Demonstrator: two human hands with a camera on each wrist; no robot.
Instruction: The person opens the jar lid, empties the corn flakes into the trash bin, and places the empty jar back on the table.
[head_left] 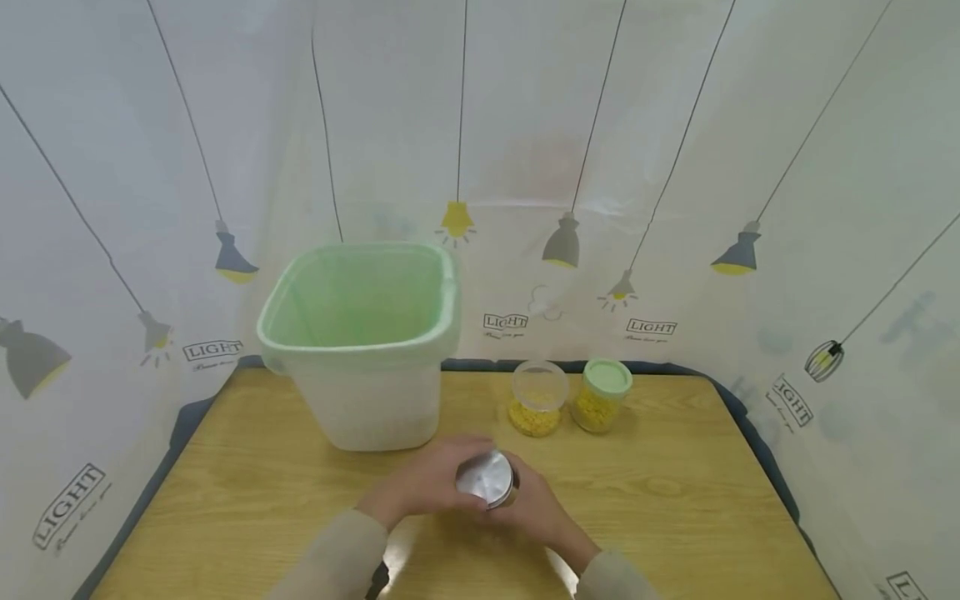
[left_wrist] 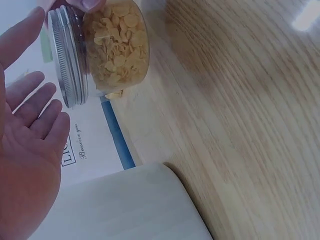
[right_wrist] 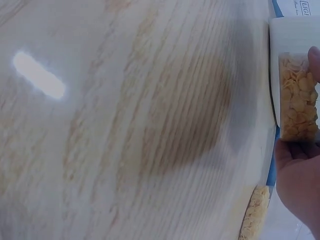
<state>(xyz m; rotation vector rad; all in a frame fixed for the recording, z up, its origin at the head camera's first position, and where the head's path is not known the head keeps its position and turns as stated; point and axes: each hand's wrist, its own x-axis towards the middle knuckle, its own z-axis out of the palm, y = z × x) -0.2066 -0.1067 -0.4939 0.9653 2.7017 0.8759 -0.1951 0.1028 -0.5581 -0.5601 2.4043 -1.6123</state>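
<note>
A clear jar of yellow flakes [left_wrist: 120, 45] with a ridged silver screw lid [head_left: 486, 477] is held above the table, tilted onto its side in the left wrist view. My right hand [head_left: 534, 504] grips the jar's body, thumb on one side and fingers on the other; the right wrist view shows this right hand [right_wrist: 300, 175] at the edge. Around the lid, my left hand [head_left: 435, 482] has its thumb and fingers spread. In the left wrist view, the left hand's fingers [left_wrist: 42, 112] are fairly straight beside the lid, with a gap showing.
A tall bin with a green rim [head_left: 360, 346] and white body stands back left on the wooden table [head_left: 637, 500]. At the back sit an uncovered-looking tub of yellow pieces [head_left: 534, 419] with a clear round lid [head_left: 542, 385] against it, and a green-lidded jar [head_left: 596, 408].
</note>
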